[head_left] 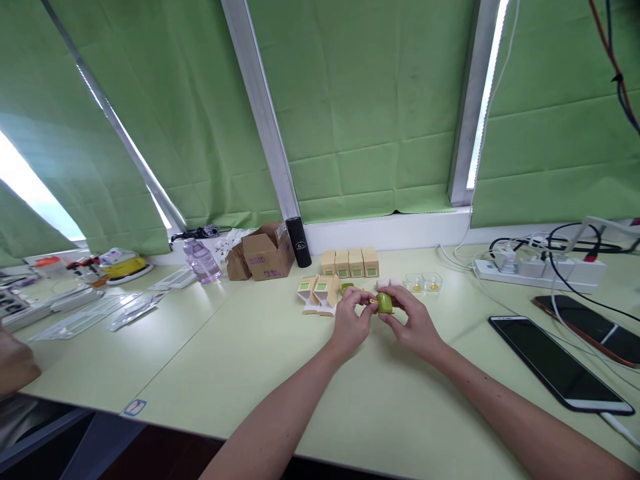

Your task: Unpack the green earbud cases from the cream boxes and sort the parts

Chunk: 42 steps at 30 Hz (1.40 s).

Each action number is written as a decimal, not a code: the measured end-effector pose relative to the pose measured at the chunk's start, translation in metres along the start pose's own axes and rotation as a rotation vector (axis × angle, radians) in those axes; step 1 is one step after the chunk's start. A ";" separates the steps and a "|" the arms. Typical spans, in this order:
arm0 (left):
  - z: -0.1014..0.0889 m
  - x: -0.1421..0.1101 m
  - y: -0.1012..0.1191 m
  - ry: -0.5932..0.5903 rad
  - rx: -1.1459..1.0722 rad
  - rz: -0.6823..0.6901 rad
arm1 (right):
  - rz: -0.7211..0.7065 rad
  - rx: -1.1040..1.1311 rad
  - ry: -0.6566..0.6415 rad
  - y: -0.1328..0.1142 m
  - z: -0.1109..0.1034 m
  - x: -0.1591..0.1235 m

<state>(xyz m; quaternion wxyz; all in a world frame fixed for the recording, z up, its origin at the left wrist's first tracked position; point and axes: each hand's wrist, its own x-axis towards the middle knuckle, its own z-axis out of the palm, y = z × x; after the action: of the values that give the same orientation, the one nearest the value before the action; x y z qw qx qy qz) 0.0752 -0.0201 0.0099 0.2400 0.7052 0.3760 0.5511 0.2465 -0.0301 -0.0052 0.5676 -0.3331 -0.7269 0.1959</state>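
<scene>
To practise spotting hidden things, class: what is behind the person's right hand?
Two clear cups with yellow contents, and pale pieces, show beyond the right hand; whatever it covers cannot be seen.

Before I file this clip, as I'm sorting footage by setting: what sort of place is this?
Probably a workroom or office: a long pale table stands by green window blinds, with a power strip holding several plugs and a row of small boxes on it.

The bare left forearm (295, 400) and bare right forearm (487, 393) angle inward, wrists apart. The bare left hand (350, 321) pinches with thumb and bent fingers; the bare right hand (416, 321), just beside it, curves thumb and fingers into a wider grip.
</scene>
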 end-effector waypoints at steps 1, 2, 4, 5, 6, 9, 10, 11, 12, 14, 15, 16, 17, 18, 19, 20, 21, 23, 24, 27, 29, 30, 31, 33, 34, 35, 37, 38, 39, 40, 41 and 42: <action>0.000 0.000 0.000 0.007 -0.001 -0.003 | 0.025 0.028 -0.002 0.000 0.000 0.000; 0.001 0.000 0.001 0.015 0.002 -0.005 | 0.058 0.062 -0.006 0.000 0.001 0.001; 0.001 -0.001 0.002 0.025 0.018 -0.007 | 0.135 0.143 -0.019 0.000 0.002 0.001; 0.001 -0.001 0.002 0.027 0.028 -0.008 | 0.165 0.185 -0.026 0.001 0.002 0.002; 0.001 -0.001 0.002 0.027 0.036 -0.009 | 0.187 0.224 -0.033 0.002 0.002 0.002; 0.000 -0.001 0.002 0.016 0.057 -0.011 | 0.206 0.296 -0.055 0.003 0.001 0.004; -0.001 -0.001 0.002 0.011 0.062 -0.008 | 0.205 0.296 -0.053 0.003 0.000 0.004; -0.001 -0.001 0.002 0.004 0.068 -0.003 | 0.203 0.280 -0.047 0.003 -0.001 0.005; -0.002 -0.001 0.002 -0.002 0.075 0.006 | 0.199 0.252 -0.037 0.002 -0.002 0.006; -0.004 -0.001 0.002 -0.010 0.085 0.021 | 0.179 0.178 -0.017 0.002 -0.003 0.007; -0.005 0.000 0.002 -0.012 0.089 0.023 | 0.166 0.140 -0.011 0.001 -0.003 0.007; -0.005 0.000 0.002 -0.014 0.092 0.021 | 0.151 0.104 -0.004 0.001 -0.003 0.007; -0.006 0.000 0.002 -0.015 0.094 0.017 | 0.134 0.072 0.006 0.001 -0.004 0.007; -0.006 0.000 0.002 -0.018 0.095 0.011 | 0.116 0.044 0.021 0.001 -0.004 0.007; -0.006 0.000 0.001 -0.023 0.097 0.007 | 0.099 0.018 0.039 0.001 -0.004 0.007; -0.006 0.000 0.001 -0.030 0.099 0.005 | 0.083 -0.006 0.057 0.001 -0.004 0.007; -0.005 0.000 0.001 -0.038 0.103 0.005 | 0.067 -0.029 0.072 0.000 -0.004 0.008; -0.004 0.000 0.000 -0.047 0.113 0.004 | 0.032 -0.074 0.085 0.000 -0.004 0.008; -0.004 0.000 0.000 -0.049 0.119 0.003 | 0.012 -0.097 0.082 0.001 -0.004 0.008; -0.003 0.000 0.000 -0.049 0.136 -0.008 | -0.057 -0.152 0.065 0.002 -0.004 0.007; -0.002 0.001 0.000 -0.050 0.138 -0.011 | -0.098 -0.182 0.052 0.003 -0.004 0.006; -0.002 0.001 0.000 -0.050 0.136 -0.012 | -0.115 -0.197 0.047 0.004 -0.004 0.006; -0.002 0.001 0.000 -0.051 0.132 -0.014 | -0.130 -0.212 0.044 0.004 -0.005 0.006; -0.002 0.001 0.001 -0.057 0.123 -0.021 | -0.153 -0.235 0.039 0.004 -0.006 0.005; -0.002 0.001 0.001 -0.061 0.119 -0.027 | -0.162 -0.240 0.037 0.004 -0.006 0.005; -0.002 0.001 0.002 -0.066 0.115 -0.032 | -0.170 -0.241 0.033 0.003 -0.007 0.005; -0.002 0.001 0.002 -0.075 0.117 -0.032 | -0.186 -0.233 0.025 0.002 -0.009 0.005; -0.002 0.001 0.003 -0.077 0.123 -0.024 | -0.195 -0.233 0.024 0.001 -0.009 0.005; -0.002 0.001 0.003 -0.078 0.132 -0.010 | -0.206 -0.243 0.029 0.000 -0.010 0.005; -0.002 0.000 0.003 -0.077 0.143 0.009 | -0.219 -0.267 0.040 0.000 -0.010 0.006; -0.002 0.000 0.003 -0.075 0.157 0.030 | -0.233 -0.304 0.056 -0.001 -0.011 0.006; -0.002 0.000 0.003 -0.072 0.171 0.052 | -0.247 -0.350 0.074 -0.001 -0.011 0.006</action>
<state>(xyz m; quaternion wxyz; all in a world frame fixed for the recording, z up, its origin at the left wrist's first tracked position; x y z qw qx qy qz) 0.0739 -0.0222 0.0129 0.1780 0.7519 0.3945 0.4973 0.2560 -0.0277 0.0022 0.5469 -0.3419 -0.7640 -0.0169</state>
